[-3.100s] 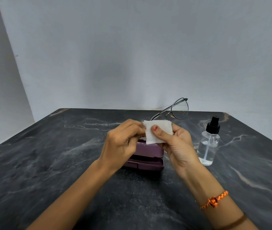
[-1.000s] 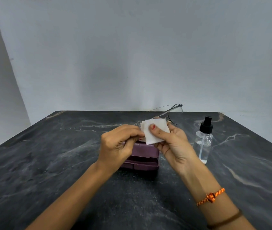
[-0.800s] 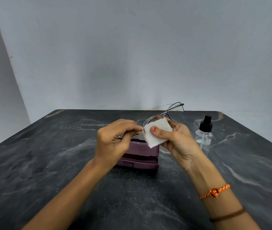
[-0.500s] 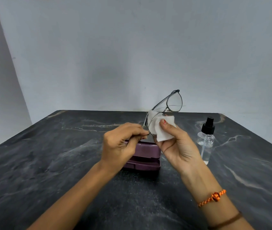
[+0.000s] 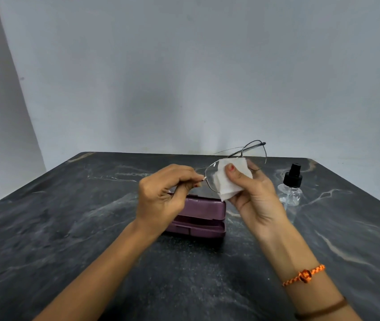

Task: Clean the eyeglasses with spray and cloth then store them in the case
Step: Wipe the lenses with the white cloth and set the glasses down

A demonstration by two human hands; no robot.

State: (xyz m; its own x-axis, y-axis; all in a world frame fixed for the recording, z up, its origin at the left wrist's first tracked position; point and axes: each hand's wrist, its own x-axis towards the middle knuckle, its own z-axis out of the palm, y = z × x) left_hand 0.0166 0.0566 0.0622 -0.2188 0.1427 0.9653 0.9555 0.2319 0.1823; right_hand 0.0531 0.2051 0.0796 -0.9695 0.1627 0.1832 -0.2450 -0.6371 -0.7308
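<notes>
Above the table [image 5: 68, 228], held up in front of you, are the eyeglasses [image 5: 237, 167], thin wire frame, tilted so the far lens rises toward the wall. Your left hand [image 5: 161, 198] pinches the frame at its near end, fingers curled tight around it. Your right hand [image 5: 256, 195] grasps the white cloth [image 5: 228, 181], thumb pressing it against the near lens with the fingers behind. Below your hands the purple case [image 5: 198, 218] lies closed on the table, partly hidden by your left hand. Just right of your right hand stands the spray bottle [image 5: 291, 188], clear with a black nozzle, upright and apart from the case. On your right wrist sit an orange braided bracelet [image 5: 305, 275] and a brown band [image 5: 321, 310].
</notes>
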